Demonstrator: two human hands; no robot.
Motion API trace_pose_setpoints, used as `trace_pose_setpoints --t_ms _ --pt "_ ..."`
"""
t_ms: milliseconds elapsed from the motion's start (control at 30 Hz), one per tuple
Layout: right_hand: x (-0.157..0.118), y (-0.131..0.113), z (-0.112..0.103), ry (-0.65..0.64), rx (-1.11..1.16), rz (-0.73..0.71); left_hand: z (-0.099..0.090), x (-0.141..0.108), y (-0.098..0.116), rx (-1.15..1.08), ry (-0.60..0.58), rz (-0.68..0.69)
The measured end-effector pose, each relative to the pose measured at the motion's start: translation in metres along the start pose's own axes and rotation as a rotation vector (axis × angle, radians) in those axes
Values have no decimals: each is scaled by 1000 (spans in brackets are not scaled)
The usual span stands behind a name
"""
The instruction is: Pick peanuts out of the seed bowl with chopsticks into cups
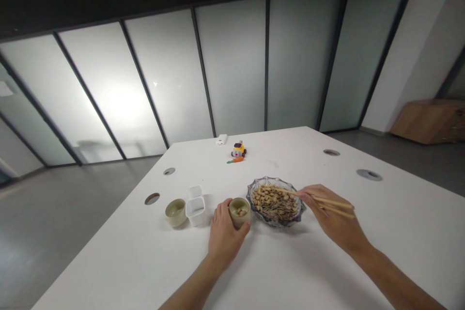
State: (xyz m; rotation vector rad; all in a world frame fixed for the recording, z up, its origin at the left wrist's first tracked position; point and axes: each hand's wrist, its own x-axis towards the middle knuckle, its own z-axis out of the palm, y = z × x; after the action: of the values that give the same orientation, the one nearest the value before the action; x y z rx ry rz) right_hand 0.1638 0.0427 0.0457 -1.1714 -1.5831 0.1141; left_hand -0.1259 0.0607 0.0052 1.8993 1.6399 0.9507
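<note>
My left hand (225, 233) is wrapped round a small green cup (240, 213) with a few pale nuts at its bottom. Right beside it stands a scalloped glass bowl (301, 214), filled with nuts (264, 199) and thin dark seeds (281, 209). In my right hand (329, 213) are wooden chopsticks (336, 203), whose tips reach over the nuts in the bowl. Whether the tips hold a nut is too small to tell.
A second green cup (176, 213) and two white plastic containers (196, 210) stand left of my left hand. Farther back on the white table (276, 271) are a toy car (239, 149), a toy carrot (236, 160) and a white device (221, 139). Several round holes pierce the tabletop.
</note>
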Motion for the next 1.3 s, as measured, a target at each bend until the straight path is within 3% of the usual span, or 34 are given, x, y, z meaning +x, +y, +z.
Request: trace_pose_setpoints --t_ms 233,500,600,667,867,1000,1167,1300 --pt "-3 4 2 -72 38 -15 0 0 0 -7 6 14" --pt "1 -9 -5 95 -28 -146 1 0 -1 1 -2 4" --pt "1 -17 -7 163 6 -96 1 0 -1 3 2 11" --pt "2 -22 -6 207 119 -2 1 0 -1 2 2 10" --pt "10 -31 -4 285 888 279 1 0 -3 -4 9 13" --pt "12 -33 -9 313 1014 423 1 -1 -3 -12 17 25" --pt "12 -28 -8 330 942 443 -1 -1 -2 -7 17 24" --pt "10 -20 -6 233 619 360 -1 -1 -1 -4 11 19"
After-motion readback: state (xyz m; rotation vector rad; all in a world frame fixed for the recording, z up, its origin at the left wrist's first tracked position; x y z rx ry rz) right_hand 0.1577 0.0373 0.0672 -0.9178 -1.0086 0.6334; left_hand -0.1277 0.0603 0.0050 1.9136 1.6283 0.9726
